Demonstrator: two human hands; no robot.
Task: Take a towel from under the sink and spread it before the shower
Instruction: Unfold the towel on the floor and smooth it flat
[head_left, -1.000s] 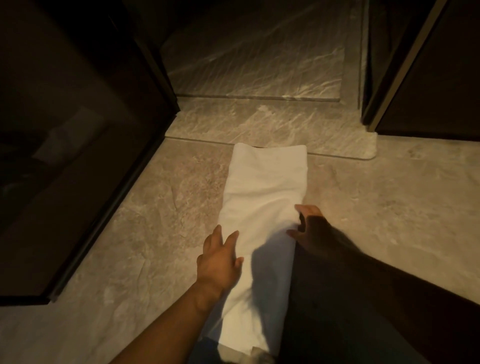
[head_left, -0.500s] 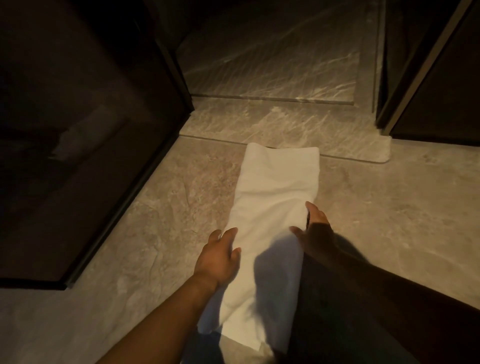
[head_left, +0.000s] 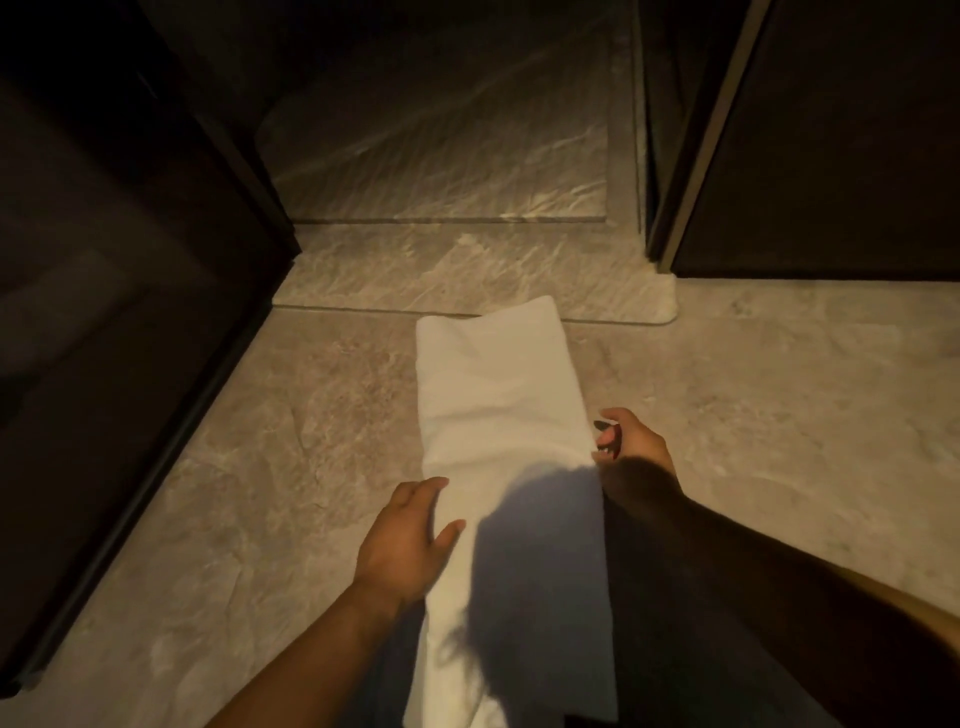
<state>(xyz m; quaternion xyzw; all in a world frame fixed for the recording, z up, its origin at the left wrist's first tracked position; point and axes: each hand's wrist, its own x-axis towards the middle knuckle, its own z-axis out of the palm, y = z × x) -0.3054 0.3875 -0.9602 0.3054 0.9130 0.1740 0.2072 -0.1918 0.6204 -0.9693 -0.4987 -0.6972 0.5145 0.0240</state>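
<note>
A white towel (head_left: 498, 405), folded into a long narrow strip, lies on the stone floor. Its far end touches the raised marble threshold (head_left: 467, 280) of the shower. My left hand (head_left: 410, 540) rests on the towel's left edge, fingers spread and flat. At the towel's right edge my right hand (head_left: 631, 447) has its fingers curled around the cloth. The near part of the towel lies in my shadow, and its near end runs out of the frame's bottom.
Beyond the threshold lies the wet-looking shower floor (head_left: 447, 156). A dark glass panel (head_left: 130, 332) with a black frame stands at the left. Another dark panel with a metal frame (head_left: 696, 171) stands at the right. Bare stone floor (head_left: 769, 395) lies on both sides of the towel.
The view has shifted, so the towel sits further right in the frame. My right hand has curled its fingers on the towel's right edge. My left hand stays on the left edge.
</note>
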